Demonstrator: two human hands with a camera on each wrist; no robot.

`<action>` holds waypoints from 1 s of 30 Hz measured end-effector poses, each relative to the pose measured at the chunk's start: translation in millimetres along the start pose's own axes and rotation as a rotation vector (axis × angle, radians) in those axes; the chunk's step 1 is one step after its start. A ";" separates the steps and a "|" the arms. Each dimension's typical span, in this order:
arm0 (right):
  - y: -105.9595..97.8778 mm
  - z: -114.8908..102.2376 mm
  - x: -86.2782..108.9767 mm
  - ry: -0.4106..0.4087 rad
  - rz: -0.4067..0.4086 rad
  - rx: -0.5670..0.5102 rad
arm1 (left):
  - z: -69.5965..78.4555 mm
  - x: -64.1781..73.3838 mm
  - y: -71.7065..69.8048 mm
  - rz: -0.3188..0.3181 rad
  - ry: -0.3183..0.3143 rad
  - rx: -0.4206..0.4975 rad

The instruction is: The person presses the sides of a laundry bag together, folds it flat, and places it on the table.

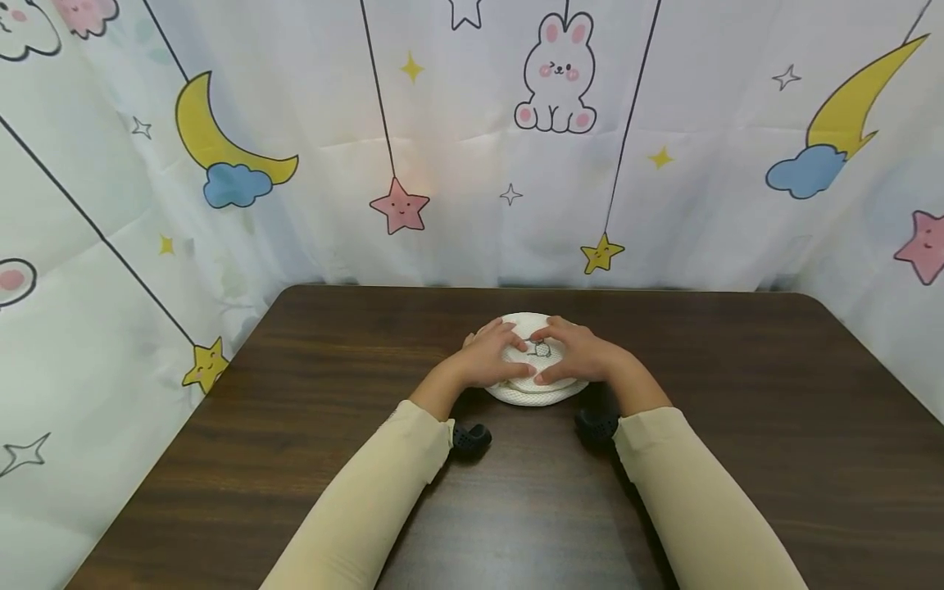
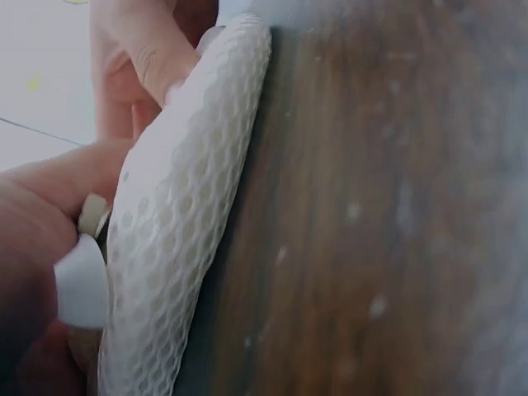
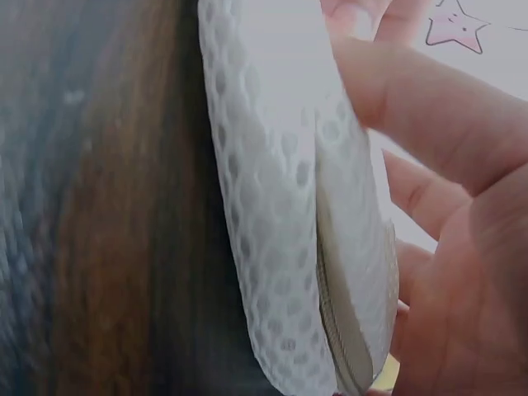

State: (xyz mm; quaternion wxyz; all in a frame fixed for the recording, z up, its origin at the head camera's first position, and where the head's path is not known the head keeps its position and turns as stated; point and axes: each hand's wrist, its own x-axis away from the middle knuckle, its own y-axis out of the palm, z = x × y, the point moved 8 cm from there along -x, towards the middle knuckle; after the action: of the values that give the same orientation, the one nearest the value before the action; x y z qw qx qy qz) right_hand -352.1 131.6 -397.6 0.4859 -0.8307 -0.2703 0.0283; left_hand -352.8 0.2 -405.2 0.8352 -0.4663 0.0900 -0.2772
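A round, flattened white mesh laundry bag [image 1: 534, 398] lies on the table, with a small dark printed drawing on its top. From the left side, my left hand [image 1: 488, 357] holds it with bent fingers over the top. My right hand [image 1: 584, 356] grips the opposite side, and the two thumbs nearly meet at the near edge. The right wrist view shows a beige zipper [image 3: 340, 318] along the bag's side, with the right thumb [image 3: 429, 103] against the mesh. In the left wrist view, a white tab [image 2: 81, 285] sticks out beside the honeycomb mesh. The bag's far edge is partly hidden.
The dark brown wooden table [image 1: 310, 442] reaches out to both sides. Behind it hangs a white curtain [image 1: 457, 98] printed with moons, stars and a rabbit. Black wrist devices [image 1: 470, 441] sit under both wrists, close to the tabletop.
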 end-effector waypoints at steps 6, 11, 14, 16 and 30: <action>-1.0 -8.3 0.2 -0.011 0.046 0.032 | 4.6 -0.1 0.1 0.019 -0.044 -0.044; -0.7 -8.6 -0.3 -0.009 0.041 0.051 | 6.0 -0.2 -0.6 0.011 -0.073 -0.060; 0.4 -8.2 0.3 -0.002 0.024 0.042 | 6.3 -0.7 -0.1 -0.017 -0.085 -0.086; 1.7 -8.1 0.3 -0.001 0.015 0.038 | 5.8 -1.0 0.7 -0.039 -0.090 -0.101; 4.5 -4.6 1.9 -0.042 0.039 -0.065 | -2.2 -1.7 4.8 -0.056 -0.021 0.021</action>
State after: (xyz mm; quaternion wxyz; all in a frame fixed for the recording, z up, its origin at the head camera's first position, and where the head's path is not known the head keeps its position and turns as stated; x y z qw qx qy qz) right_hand -347.2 127.1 -398.5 0.4521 -0.8504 -0.2651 0.0463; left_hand -353.2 1.5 -410.6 0.8328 -0.4628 0.0653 -0.2965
